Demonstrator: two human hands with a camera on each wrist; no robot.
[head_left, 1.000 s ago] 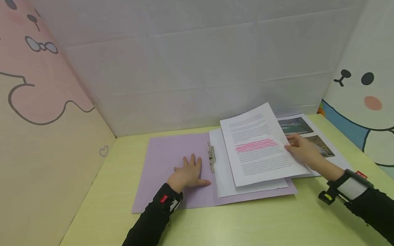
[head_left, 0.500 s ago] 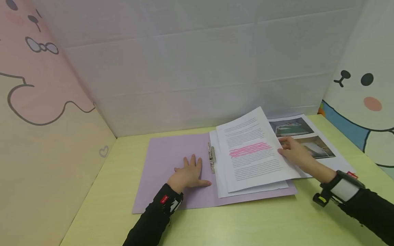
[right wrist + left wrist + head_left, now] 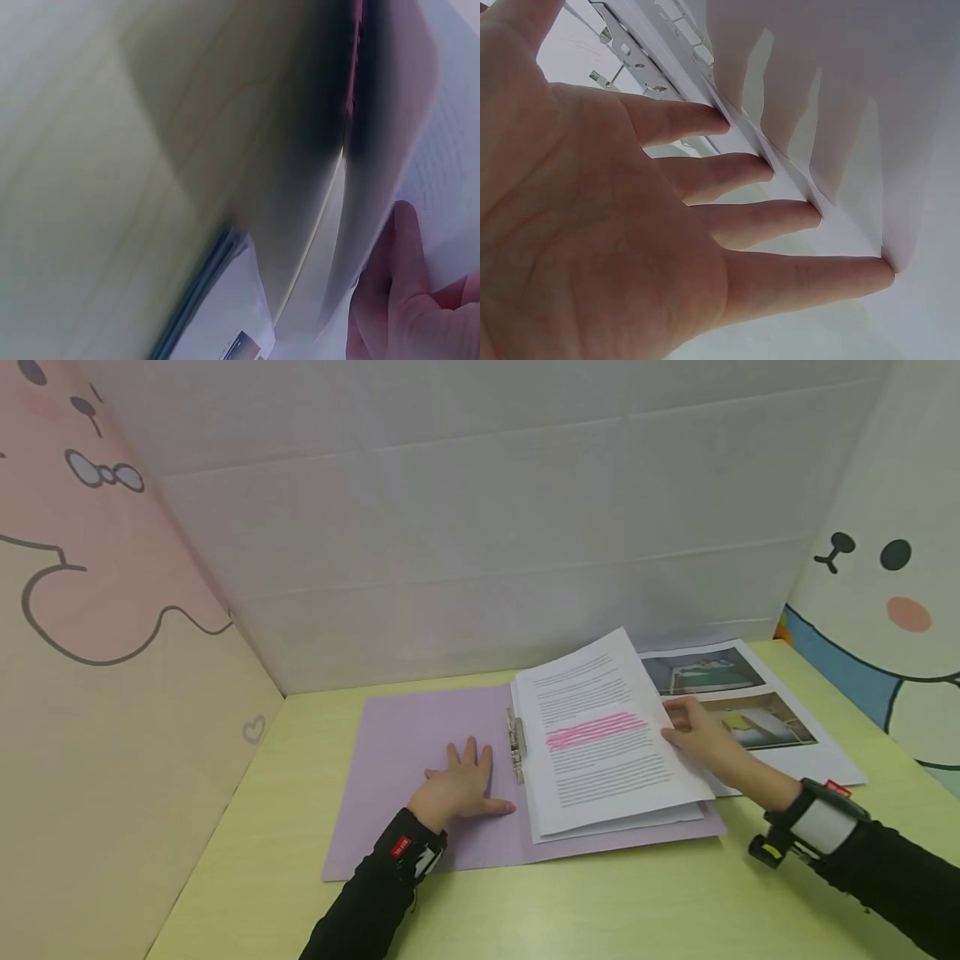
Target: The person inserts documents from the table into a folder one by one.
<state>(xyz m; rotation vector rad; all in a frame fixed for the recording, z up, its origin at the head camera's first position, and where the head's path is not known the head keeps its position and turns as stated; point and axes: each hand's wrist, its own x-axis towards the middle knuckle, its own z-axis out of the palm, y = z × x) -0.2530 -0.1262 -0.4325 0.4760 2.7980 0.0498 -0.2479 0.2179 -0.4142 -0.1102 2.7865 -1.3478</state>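
Note:
A purple folder [image 3: 397, 735] lies spread on the table, with a metal clip [image 3: 516, 747] along its fold. My left hand [image 3: 453, 789] rests flat on the left cover, fingers straight and spread; the left wrist view shows its palm side. Between thumb and fingers, my right hand [image 3: 705, 739] pinches the right edge of a printed sheet [image 3: 607, 777] with pink highlighted lines. That sheet lies over the folder's right side, its right part lifted and its left edge close to the clip. White paper [image 3: 686, 814] shows beneath it. In the right wrist view, thumb and fingers hold the paper edge.
To the right, a sheet with colour photos [image 3: 825, 764] lies on the yellow table [image 3: 585, 910], partly behind my right hand. A white wall [image 3: 450, 527] rises at the back. Panels with cartoon animals stand at left and right.
My right hand has moved left and the printed sheet with it, bringing its left edge toward the clip. More of the photo sheet shows. The left hand stays in place.

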